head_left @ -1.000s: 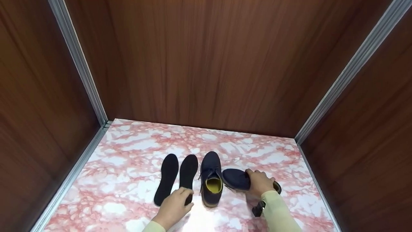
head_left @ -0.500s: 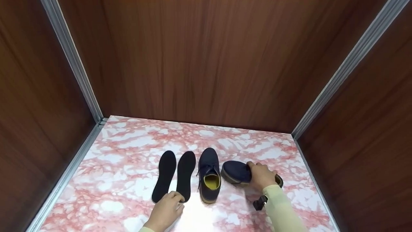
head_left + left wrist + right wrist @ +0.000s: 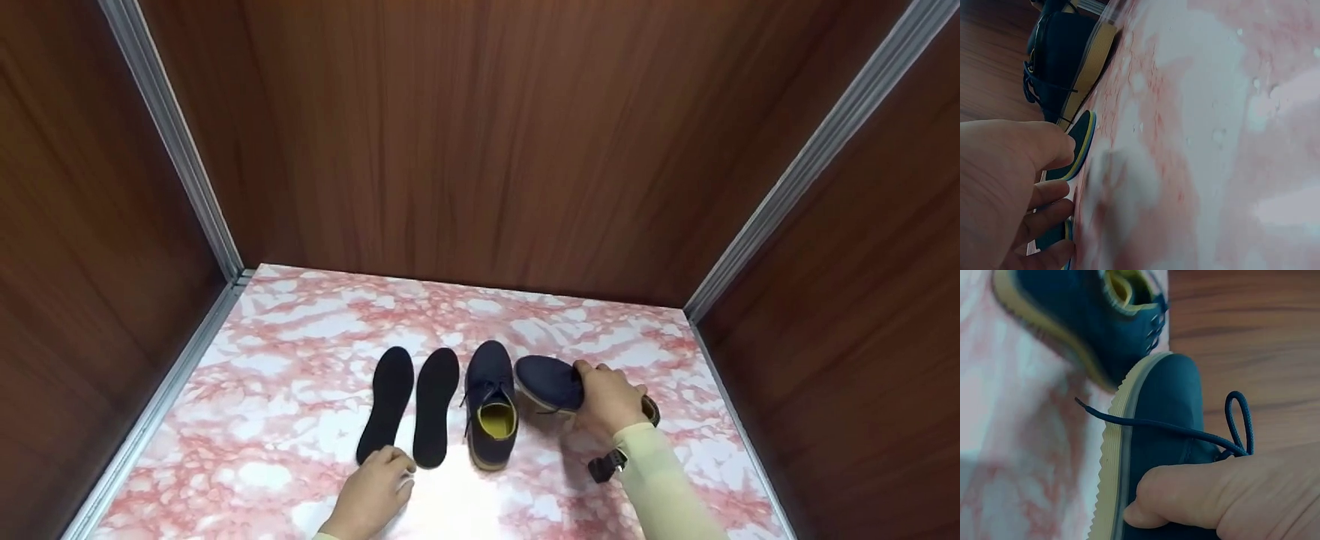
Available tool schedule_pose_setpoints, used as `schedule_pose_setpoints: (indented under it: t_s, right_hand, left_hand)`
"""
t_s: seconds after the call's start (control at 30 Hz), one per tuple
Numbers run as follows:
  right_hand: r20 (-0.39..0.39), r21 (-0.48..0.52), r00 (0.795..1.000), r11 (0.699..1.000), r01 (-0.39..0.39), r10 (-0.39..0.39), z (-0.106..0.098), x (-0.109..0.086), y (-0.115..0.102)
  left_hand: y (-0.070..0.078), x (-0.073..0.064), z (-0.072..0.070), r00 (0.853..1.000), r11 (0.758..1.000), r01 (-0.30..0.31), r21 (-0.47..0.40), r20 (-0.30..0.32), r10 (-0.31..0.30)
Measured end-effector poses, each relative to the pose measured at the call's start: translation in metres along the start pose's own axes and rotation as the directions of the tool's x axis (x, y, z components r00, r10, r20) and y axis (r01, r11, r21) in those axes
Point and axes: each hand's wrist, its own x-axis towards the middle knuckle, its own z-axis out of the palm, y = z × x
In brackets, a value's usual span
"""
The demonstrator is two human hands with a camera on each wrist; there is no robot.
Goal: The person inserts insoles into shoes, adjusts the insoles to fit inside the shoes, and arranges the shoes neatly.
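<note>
Two black insoles, a left one (image 3: 386, 405) and a right one (image 3: 436, 409), lie side by side on the table. My left hand (image 3: 371, 487) is at the heel end of the left insole, its fingers loosely bent with nothing held; in the left wrist view the insoles' blue and yellow edges show beyond the fingers (image 3: 1053, 216). To their right stands a navy lace-up shoe (image 3: 491, 375) with a yellow lining, toe pointing away. My right hand (image 3: 611, 401) grips a second navy shoe (image 3: 547, 382) around its middle, tilted with its toe leftward. The grip hides much of its upper.
The tabletop (image 3: 300, 360) has a red and white marbled pattern. Brown wood-look panels (image 3: 450, 150) rise at the back and both sides, with metal rails (image 3: 180, 142) in the corners. A small black device (image 3: 606, 466) is at the right wrist.
My left hand has come off the right insole's heel and shifted left toward the other insole. The shoe in my right hand has moved slightly farther back, and its tilt has changed.
</note>
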Motion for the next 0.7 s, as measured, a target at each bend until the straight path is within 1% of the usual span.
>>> schedule_pose_setpoints:
  t_s: [0.13,0.27,0.4,0.53,0.7]
  right_hand:
    - [-0.011,0.011,1.0,1.0,0.015,-0.015,-0.008,-0.004,-0.014]
    - [-0.029,0.002,0.999,0.999,0.039,-0.039,-0.013,-0.009,-0.03]
    - [-0.044,-0.009,0.998,0.999,0.051,-0.051,-0.017,-0.015,-0.044]
    - [-0.065,-0.014,0.995,0.997,0.079,-0.08,-0.017,-0.023,-0.059]
    - [-0.095,-0.026,0.988,0.993,0.117,-0.119,-0.012,-0.037,-0.075]
  left_hand:
    - [-0.001,-0.001,0.0,1.0,1.0,-0.003,0.002,-0.007,0.003]
    - [-0.001,0.0,-0.001,1.0,1.0,0.011,0.002,0.005,-0.011]
    - [-0.001,0.002,-0.001,1.0,1.0,0.012,0.006,0.014,-0.012]
    - [-0.001,0.003,-0.001,1.0,1.0,0.012,0.011,0.007,-0.012]
    - [-0.001,0.003,-0.001,1.0,1.0,0.014,0.012,-0.003,-0.014]
